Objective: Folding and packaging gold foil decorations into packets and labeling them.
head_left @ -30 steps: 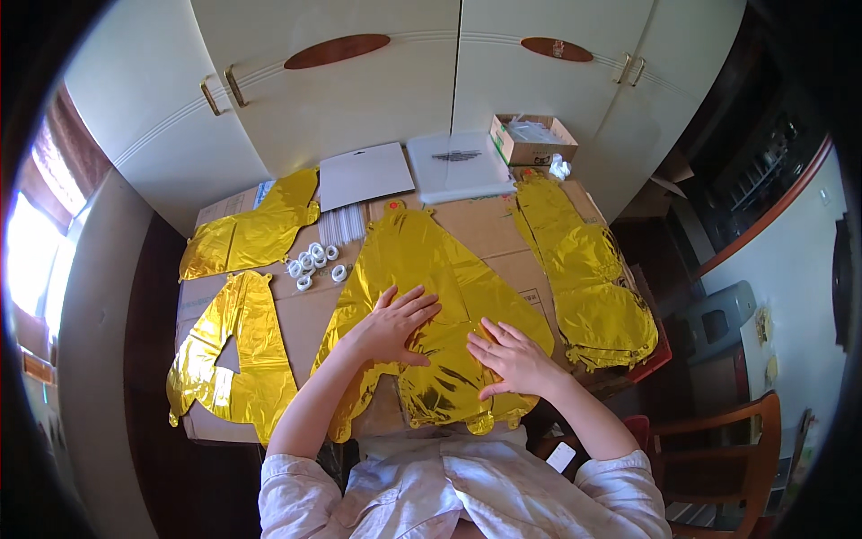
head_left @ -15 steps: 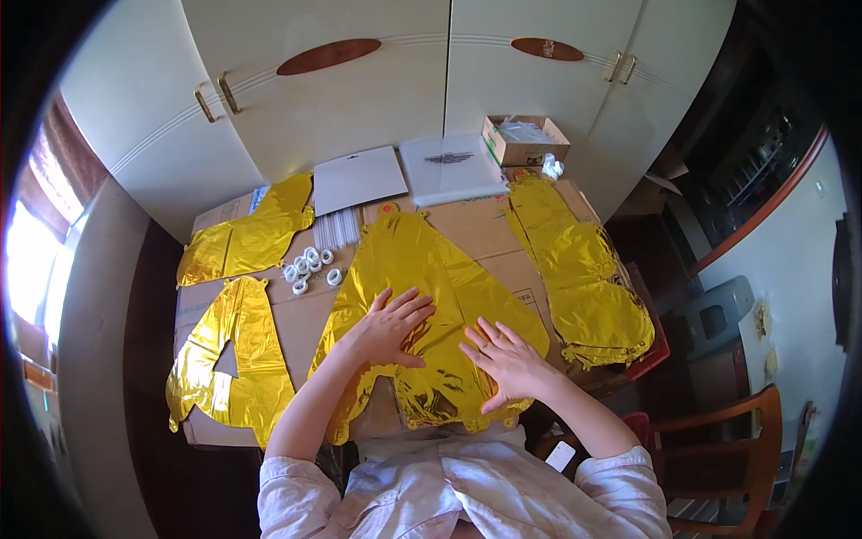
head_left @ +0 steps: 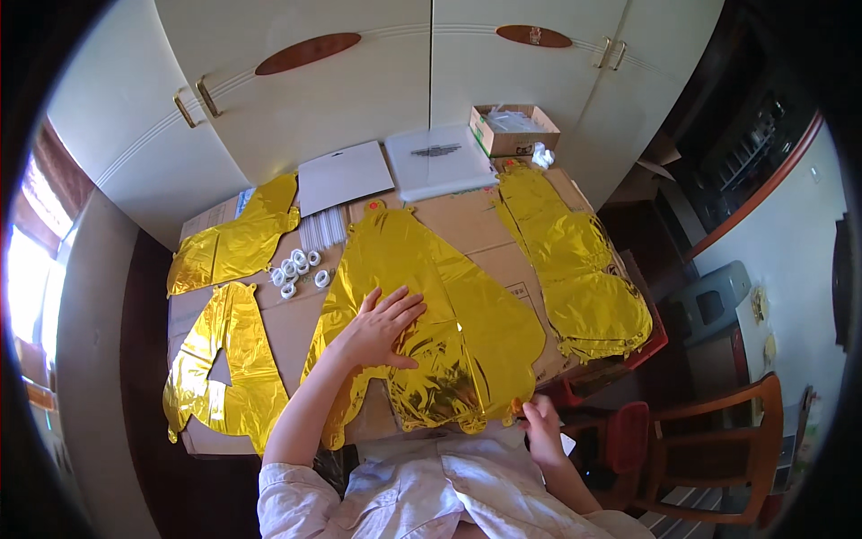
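Observation:
A large flat gold foil balloon [head_left: 453, 296], uninflated, lies in the middle of the cardboard-covered table, a small red mark on its top tab. My left hand [head_left: 379, 331] rests flat on it, fingers stretched out and spread. At the balloon's lower right corner, near the table's front edge, my right hand [head_left: 542, 431] pinches the foil edge with thumb and fingers. The foil between the hands is creased and shiny. My right fingertips are partly hidden.
More flat gold foil balloons lie around: one at the back left [head_left: 238, 238], one at the front left [head_left: 256, 368], one on the right [head_left: 579, 278]. White ribbon rolls [head_left: 292, 269], a white card [head_left: 346, 180], a clear bag [head_left: 440, 171], a small box [head_left: 514, 132] and a chair [head_left: 709, 440] surround them.
My right hand has left its flat place on the balloon, moved down to the lower right corner and closed on the edge. The left hand stays flat. The view has shifted slightly.

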Demonstrator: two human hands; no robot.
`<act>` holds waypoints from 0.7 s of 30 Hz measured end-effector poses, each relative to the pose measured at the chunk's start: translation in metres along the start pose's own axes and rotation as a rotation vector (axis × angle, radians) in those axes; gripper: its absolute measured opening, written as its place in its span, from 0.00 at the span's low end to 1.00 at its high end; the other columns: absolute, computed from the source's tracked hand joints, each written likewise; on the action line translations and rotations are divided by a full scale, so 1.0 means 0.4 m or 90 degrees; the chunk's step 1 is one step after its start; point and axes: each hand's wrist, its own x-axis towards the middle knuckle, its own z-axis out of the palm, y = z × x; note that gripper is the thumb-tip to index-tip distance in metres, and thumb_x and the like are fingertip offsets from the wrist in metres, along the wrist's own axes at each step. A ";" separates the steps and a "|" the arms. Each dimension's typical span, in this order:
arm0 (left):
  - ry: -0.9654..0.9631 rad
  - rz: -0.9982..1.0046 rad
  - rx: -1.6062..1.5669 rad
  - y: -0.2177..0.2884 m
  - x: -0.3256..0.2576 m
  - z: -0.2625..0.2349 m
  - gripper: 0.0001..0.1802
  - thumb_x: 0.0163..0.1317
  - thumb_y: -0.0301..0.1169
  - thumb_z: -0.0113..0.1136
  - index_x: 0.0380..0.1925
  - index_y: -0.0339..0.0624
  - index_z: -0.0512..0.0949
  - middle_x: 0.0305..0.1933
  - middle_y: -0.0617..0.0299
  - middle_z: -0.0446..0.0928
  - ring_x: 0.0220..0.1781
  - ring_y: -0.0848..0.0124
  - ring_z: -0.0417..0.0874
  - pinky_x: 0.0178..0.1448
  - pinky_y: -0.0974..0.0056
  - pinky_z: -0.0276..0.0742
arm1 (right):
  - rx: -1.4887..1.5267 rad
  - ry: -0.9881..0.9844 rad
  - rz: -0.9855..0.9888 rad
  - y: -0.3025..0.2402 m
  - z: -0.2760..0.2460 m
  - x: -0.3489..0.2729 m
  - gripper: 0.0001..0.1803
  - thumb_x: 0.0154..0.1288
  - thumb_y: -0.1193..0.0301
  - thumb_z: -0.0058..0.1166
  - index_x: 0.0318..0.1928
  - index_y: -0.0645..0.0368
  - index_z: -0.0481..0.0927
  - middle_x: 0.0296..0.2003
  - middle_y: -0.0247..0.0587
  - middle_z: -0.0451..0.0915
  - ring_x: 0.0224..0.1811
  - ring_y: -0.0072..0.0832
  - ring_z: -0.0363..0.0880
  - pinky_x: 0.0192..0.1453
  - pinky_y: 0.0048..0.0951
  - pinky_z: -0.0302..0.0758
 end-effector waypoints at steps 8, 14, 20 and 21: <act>-0.013 -0.006 0.002 0.001 0.002 -0.007 0.58 0.44 0.64 0.68 0.71 0.44 0.60 0.76 0.57 0.57 0.80 0.59 0.49 0.79 0.42 0.40 | -0.506 -0.129 -0.615 -0.099 0.122 -0.025 0.10 0.53 0.74 0.63 0.37 0.60 0.78 0.43 0.48 0.78 0.44 0.43 0.77 0.46 0.41 0.73; -0.008 -0.009 -0.003 0.002 -0.001 -0.004 0.58 0.43 0.64 0.68 0.71 0.45 0.60 0.75 0.58 0.58 0.80 0.59 0.49 0.79 0.42 0.40 | -0.676 -0.406 -0.734 -0.149 0.170 0.005 0.11 0.54 0.71 0.66 0.37 0.58 0.79 0.50 0.43 0.76 0.56 0.40 0.77 0.61 0.41 0.73; -0.008 -0.008 0.008 0.004 0.000 -0.008 0.58 0.44 0.64 0.68 0.71 0.45 0.60 0.75 0.57 0.58 0.79 0.59 0.50 0.79 0.42 0.41 | -0.618 -0.354 -0.736 -0.146 0.128 0.084 0.11 0.57 0.71 0.64 0.42 0.56 0.82 0.49 0.37 0.80 0.56 0.36 0.78 0.61 0.38 0.73; -0.003 -0.006 0.006 0.004 0.000 -0.008 0.58 0.43 0.64 0.69 0.71 0.45 0.60 0.75 0.57 0.58 0.79 0.59 0.50 0.79 0.42 0.41 | -0.668 -0.309 -0.782 -0.160 0.127 0.107 0.12 0.57 0.71 0.64 0.43 0.56 0.83 0.49 0.36 0.81 0.56 0.35 0.78 0.60 0.37 0.74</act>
